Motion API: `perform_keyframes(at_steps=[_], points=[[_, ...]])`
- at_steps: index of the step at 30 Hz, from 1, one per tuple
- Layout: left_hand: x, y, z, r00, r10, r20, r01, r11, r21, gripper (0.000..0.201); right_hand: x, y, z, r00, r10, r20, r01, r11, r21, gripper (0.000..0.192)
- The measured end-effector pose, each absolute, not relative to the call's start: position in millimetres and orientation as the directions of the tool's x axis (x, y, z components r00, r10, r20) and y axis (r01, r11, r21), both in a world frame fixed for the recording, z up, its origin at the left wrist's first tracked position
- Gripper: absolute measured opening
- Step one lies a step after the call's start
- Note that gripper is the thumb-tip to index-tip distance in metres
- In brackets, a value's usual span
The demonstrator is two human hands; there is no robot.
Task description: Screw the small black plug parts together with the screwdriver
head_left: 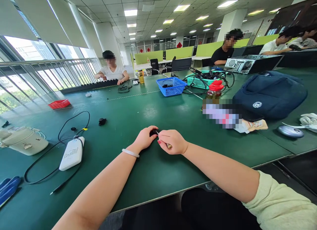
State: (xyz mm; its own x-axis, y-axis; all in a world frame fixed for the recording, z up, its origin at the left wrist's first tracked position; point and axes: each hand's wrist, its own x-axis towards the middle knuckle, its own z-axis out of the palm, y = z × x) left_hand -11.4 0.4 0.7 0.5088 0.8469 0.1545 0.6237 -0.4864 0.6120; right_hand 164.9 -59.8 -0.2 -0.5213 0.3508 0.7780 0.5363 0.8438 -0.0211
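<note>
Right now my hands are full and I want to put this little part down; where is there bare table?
Bare green table lies ahead of both hands, short of the blue basket. Crowded: cable and white device to the left, navy bag and jar to the right.

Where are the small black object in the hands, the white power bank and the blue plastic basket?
small black object [153, 132], head view, exposed top.
white power bank [72, 153], head view, flat face.
blue plastic basket [171, 90], head view, front wall.
</note>
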Motion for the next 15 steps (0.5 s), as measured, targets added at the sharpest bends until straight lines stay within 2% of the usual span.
perform_keyframes(at_steps=[3,6,11,15], points=[[-11.0,0.4,0.4,0.507,0.848,0.156,0.631,-0.489,0.603,0.034,165.1,-58.6,-3.0,-0.621,0.282,0.731,0.534,0.835,0.132,0.030],[-11.1,1.3,-1.2,0.510,0.844,0.168,0.630,-0.499,0.595,0.035,165.4,-59.0,-3.5,-0.670,0.221,0.708,0.511,0.829,0.225,0.032],[-11.6,3.3,-3.7,0.507,0.845,0.168,0.628,-0.496,0.599,0.037,163.1,-61.2,-2.3,-0.696,0.147,0.703,0.476,0.827,0.298,0.034],[-11.1,3.3,-3.4,0.508,0.845,0.167,0.631,-0.497,0.596,0.036,162.3,-60.8,-2.5,-0.706,0.143,0.694,0.478,0.819,0.318,0.034]])
